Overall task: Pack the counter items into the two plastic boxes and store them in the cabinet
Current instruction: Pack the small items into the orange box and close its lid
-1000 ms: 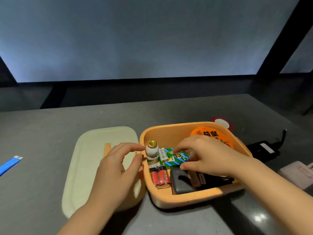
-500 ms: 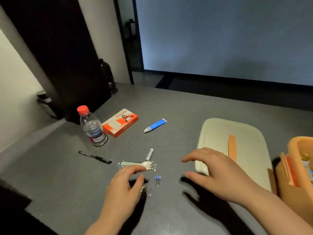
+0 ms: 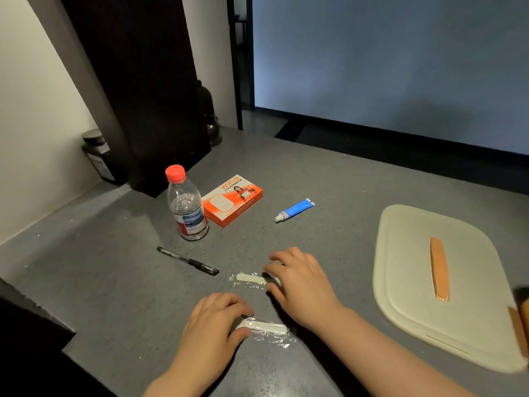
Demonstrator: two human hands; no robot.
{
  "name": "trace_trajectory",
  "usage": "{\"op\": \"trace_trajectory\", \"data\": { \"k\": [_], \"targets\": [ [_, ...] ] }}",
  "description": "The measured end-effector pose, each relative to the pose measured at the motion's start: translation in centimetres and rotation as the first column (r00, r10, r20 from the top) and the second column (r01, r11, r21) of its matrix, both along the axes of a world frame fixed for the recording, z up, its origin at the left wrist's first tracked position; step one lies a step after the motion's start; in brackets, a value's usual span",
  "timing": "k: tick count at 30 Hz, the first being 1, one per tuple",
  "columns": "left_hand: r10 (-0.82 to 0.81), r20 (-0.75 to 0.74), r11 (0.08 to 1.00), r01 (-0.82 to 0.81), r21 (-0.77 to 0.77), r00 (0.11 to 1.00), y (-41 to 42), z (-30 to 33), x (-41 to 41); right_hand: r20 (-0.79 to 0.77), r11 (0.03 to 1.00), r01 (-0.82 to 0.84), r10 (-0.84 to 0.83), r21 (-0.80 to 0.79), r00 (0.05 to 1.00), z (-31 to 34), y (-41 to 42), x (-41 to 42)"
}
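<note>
On the grey counter (image 3: 329, 179), L hand (image 3: 213, 325) pinches one end of a wrapped plastic spoon (image 3: 264, 329) near the front edge, while R hand (image 3: 300, 277) curls its fingers onto a 2nd wrapped utensil (image 3: 252, 279) just beyond. Further back stand a water bottle (image 3: 187, 206), orange carton (image 3: 233, 200), blue tube (image 3: 294, 210) & pen (image 3: 187, 260); box lid (image 3: 415, 282) lies flat to the right w/ the orange box (image 3: 519, 328) barely showing at the frame edge.

Worktop (image 3: 329, 179): grey, speckled, filling the lower frame.
Wall (image 3: 31, 104): pale, upper left.
Pillar (image 3: 137, 90): dark, standing on the worktop left of centre.
Window (image 3: 400, 61): wide, blue-grey, upper right, dark sill below.
Light: dim, cool.
</note>
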State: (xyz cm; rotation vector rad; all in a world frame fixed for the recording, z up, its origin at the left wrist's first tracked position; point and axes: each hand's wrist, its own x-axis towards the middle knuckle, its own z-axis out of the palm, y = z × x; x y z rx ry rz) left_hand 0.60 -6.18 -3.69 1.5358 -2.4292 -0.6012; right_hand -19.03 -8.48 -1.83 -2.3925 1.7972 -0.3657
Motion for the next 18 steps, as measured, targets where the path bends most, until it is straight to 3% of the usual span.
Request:
{"op": "trace_trajectory", "data": {
  "k": [2, 6, 12, 18],
  "targets": [
    [0.004, -0.035, 1.0, -0.005, -0.003, 0.999, -0.4, -0.4, 0.0, -0.077, 1.0, -0.001, 0.001, -0.005, 0.997, -1.0, -0.8, 0.6],
    [0.006, -0.094, 0.999, -0.009, -0.031, 0.996, -1.0, -0.3, 0.1, -0.087, 1.0, 0.027, -0.026, 0.013, 0.996, -1.7, -0.8, 0.6],
    [-0.043, -0.182, 0.989, 0.016, -0.146, 0.982, -1.7, 2.5, -1.9, 0.236, 0.975, 0.222, -0.215, -0.002, 0.947, 3.0, 1.4, -2.2],
    [-0.196, -0.272, 0.959, 0.126, -0.252, 0.942, -1.9, 7.1, -8.6, 0.416, 0.843, 0.537, -0.473, -0.043, 0.776, 8.6, 8.2, -11.2]
  ]
}}
